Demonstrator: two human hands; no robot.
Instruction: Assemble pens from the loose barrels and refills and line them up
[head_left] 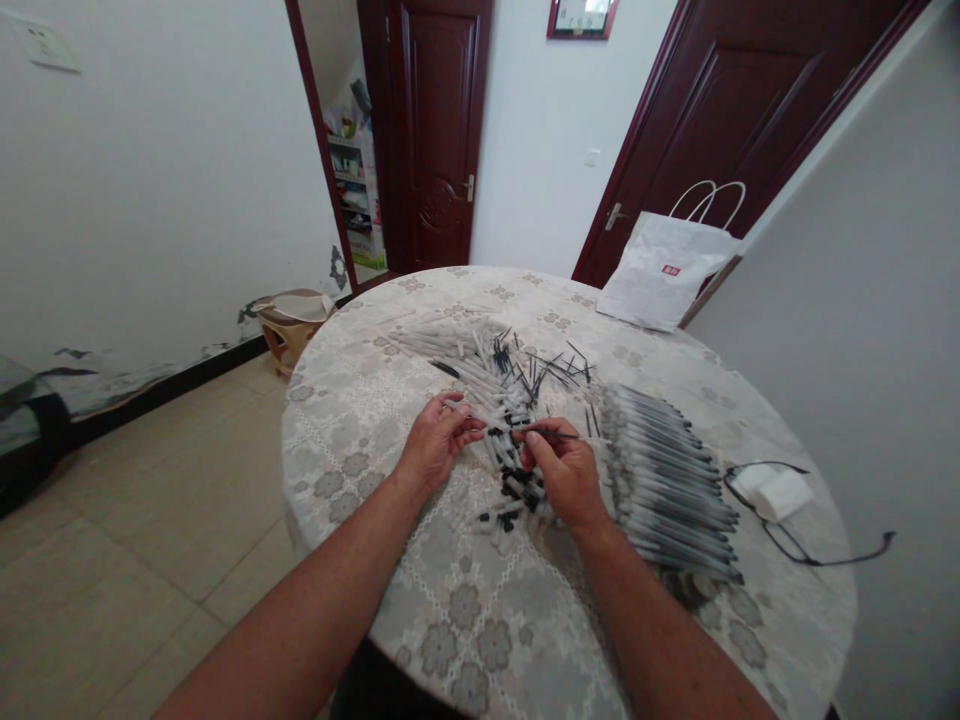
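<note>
Over the middle of the table, my left hand (441, 436) is closed, with what looks like a whitish pen barrel (455, 405) between the thumb and fingers. My right hand (564, 470) pinches a thin black pen refill (553, 434), which lies about level, pointing toward the left hand. Under and in front of both hands is a pile of pale pen barrels (450, 345). Loose black refills (555, 368) are scattered at its right. Small black and clear pen caps (517, 488) lie heaped between my forearms.
Right of my right hand, many pens (671, 480) lie in a neat row. Beyond them are black-framed glasses (795, 550) and folded white tissue (772, 490). A white paper bag (667, 270) stands at the table's back right. A patterned cloth (450, 610) covers the round table.
</note>
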